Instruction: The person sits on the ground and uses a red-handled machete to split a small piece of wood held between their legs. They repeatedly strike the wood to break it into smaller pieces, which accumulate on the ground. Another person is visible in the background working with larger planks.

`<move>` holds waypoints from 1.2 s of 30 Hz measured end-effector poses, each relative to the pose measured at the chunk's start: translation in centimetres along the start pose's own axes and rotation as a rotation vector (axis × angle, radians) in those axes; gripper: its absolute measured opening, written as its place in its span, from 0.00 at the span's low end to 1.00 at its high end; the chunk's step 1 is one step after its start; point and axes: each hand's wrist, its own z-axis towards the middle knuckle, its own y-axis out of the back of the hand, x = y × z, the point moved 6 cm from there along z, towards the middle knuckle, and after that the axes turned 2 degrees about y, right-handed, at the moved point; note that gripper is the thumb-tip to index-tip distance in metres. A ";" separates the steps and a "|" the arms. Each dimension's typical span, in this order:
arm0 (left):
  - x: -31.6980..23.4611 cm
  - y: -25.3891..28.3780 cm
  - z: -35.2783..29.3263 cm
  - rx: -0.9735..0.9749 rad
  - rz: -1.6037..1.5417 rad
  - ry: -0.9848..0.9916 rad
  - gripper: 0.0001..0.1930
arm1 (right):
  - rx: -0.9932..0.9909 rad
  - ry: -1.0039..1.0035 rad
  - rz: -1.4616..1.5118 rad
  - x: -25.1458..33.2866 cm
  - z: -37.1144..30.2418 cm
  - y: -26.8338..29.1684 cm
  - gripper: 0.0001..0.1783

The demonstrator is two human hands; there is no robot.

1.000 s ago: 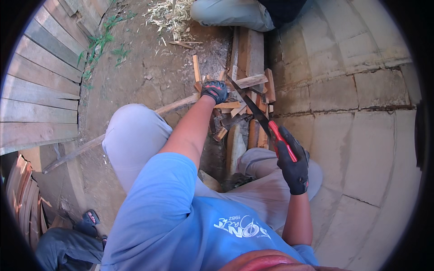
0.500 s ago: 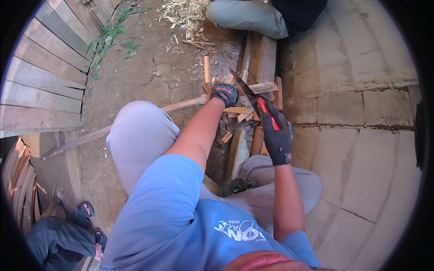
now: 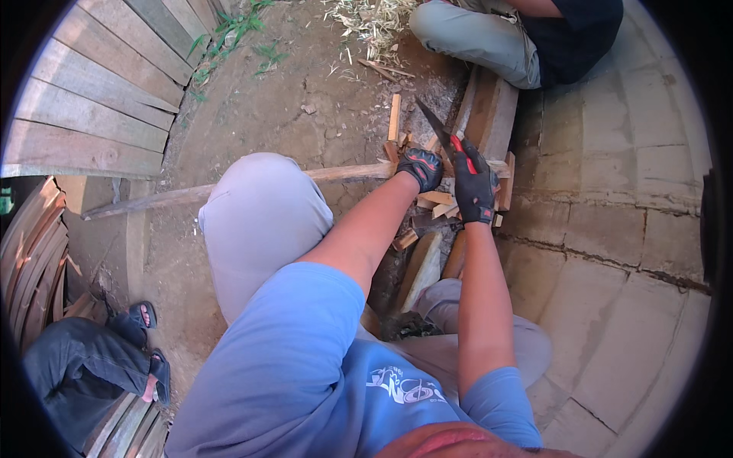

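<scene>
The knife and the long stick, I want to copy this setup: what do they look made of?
The knife looks like dark, dull metal with a red handle, probably plastic or paint. The long stick looks like bare, rough-split wood, pale and unpainted like the offcuts around it.

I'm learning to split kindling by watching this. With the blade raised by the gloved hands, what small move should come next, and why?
Probably a short, controlled chop down. The right hand holds the knife raised over the long wood strip, which the left hand steadies on the wooden block. Fingers sit close, so keep it small.
</scene>
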 end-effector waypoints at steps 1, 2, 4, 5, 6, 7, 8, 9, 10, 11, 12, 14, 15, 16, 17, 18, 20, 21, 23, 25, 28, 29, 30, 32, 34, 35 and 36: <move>-0.1 0.3 0.2 -0.005 -0.009 0.004 0.15 | -0.008 -0.005 -0.041 0.1 -0.3 -0.1 0.24; -0.4 0.3 0.3 0.020 -0.012 0.013 0.15 | -0.017 -0.009 -0.082 0.1 -0.6 -0.1 0.25; -1.5 0.8 0.1 0.004 0.025 -0.040 0.15 | -0.014 -0.010 -0.103 -0.9 -0.9 0.3 0.25; -2.0 1.1 0.0 -0.002 0.044 -0.069 0.15 | -0.039 0.012 -0.051 -1.3 -1.0 0.4 0.25; -1.9 1.1 -0.1 -0.029 0.047 -0.063 0.15 | -0.061 0.036 -0.001 -1.4 -1.4 0.5 0.25; -1.7 1.1 0.0 -0.054 0.051 -0.059 0.15 | -0.084 0.058 0.048 -1.6 -1.8 0.7 0.24; -1.6 1.0 0.0 -0.078 0.053 -0.056 0.15 | -0.092 0.067 0.025 -1.9 -2.3 0.6 0.24; -1.4 0.7 -0.1 -0.100 0.043 -0.051 0.14 | -0.098 0.079 -0.001 -1.7 -2.8 0.5 0.25; -1.1 0.4 -0.3 -0.121 0.032 -0.046 0.14 | -0.103 0.091 -0.028 -1.4 -3.3 0.4 0.25; -0.9 0.2 -0.4 -0.143 0.022 -0.040 0.14 | -0.093 0.074 -0.032 -1.4 -3.6 0.4 0.25; -1.0 0.0 -0.6 -0.127 0.027 -0.040 0.13 | -0.086 0.055 -0.035 -1.3 -3.8 0.5 0.25; -1.8 -0.1 -0.7 -0.121 0.045 -0.050 0.12 | -0.105 0.063 -0.030 -1.6 -3.6 0.8 0.25; -1.9 -0.1 -0.8 -0.117 0.058 -0.055 0.12 | -0.098 0.037 -0.048 -1.4 -3.6 0.9 0.25; -1.9 0.0 -0.9 -0.122 0.029 -0.042 0.12 | -0.091 0.010 -0.067 -1.2 -3.5 0.8 0.26; -1.9 0.0 -0.9 -0.113 0.023 -0.043 0.11 | -0.086 -0.017 -0.087 -1.1 -3.5 1.0 0.26; -1.9 0.0 -0.9 -0.105 0.016 -0.040 0.11 | -0.091 -0.018 -0.096 -0.9 -3.4 1.3 0.26; -2.5 0.0 -1.1 -0.125 -0.007 -0.031 0.11 | -0.106 -0.021 -0.116 -0.6 -3.3 2.3 0.26; -2.0 0.0 -1.0 -0.130 0.011 -0.022 0.11 | -0.057 -0.059 -0.088 0.3 -3.2 2.6 0.25; -1.6 -0.4 -1.2 -0.129 0.035 -0.011 0.11 | 0.039 -0.150 -0.045 2.5 -4.4 4.4 0.25; -2.2 -0.4 -1.3 -0.123 0.065 -0.023 0.11 | 0.023 -0.069 -0.123 2.7 -6.4 6.7 0.25; -2.1 -0.4 -1.4 -0.106 0.091 -0.025 0.13 | 0.023 -0.056 -0.172 4.7 -11.0 10.3 0.25; -1.9 -0.5 -1.5 -0.114 0.092 -0.035 0.14 | 0.046 -0.089 -0.174 6.1 -12.5 11.8 0.25; -1.7 -0.7 -1.7 -0.123 0.090 -0.045 0.14 | 0.069 -0.121 -0.179 7.6 -14.1 13.3 0.25; -1.2 -0.8 -2.0 -0.076 0.129 -0.062 0.17 | 0.083 -0.197 -0.181 9.2 -16.9 16.0 0.25; -2.3 -0.5 -1.8 -0.073 0.149 -0.068 0.18 | 0.030 -0.407 -0.106 10.6 -20.1 18.8 0.25; -2.4 -0.5 -1.8 -0.070 0.163 -0.065 0.18 | 0.013 -0.432 -0.096 10.5 -21.1 19.3 0.25; -2.3 -0.6 -1.7 -0.073 0.161 -0.081 0.19 | -0.003 -0.454 -0.085 10.6 -22.1 19.7 0.24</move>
